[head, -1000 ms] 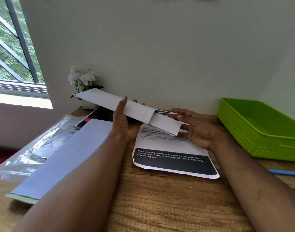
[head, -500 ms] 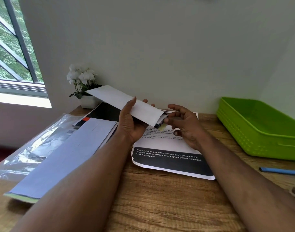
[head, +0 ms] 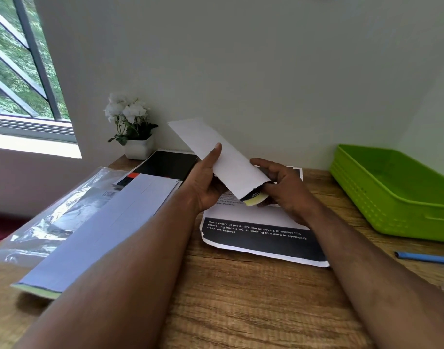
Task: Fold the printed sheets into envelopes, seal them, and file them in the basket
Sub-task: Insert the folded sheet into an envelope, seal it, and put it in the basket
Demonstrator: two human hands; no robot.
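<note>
Left hand (head: pixel 205 182): fingers wrapped round the white envelope (head: pixel 215 154), holding it tilted above the worktop (head: pixel 241 298).
Right hand (head: pixel 286 190): fingers pinch the folded sheet (head: pixel 254 199) sticking out of the envelope's lower open end.
Printed sheet (head: pixel 261 235): flat on the worktop under both hands.
Basket (head: pixel 397 187): green, at the right.
Envelope stack (head: pixel 102 222): at the left.

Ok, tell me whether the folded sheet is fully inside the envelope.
Not fully: the folded sheet protrudes from the white envelope, pinched by the right hand.
</note>
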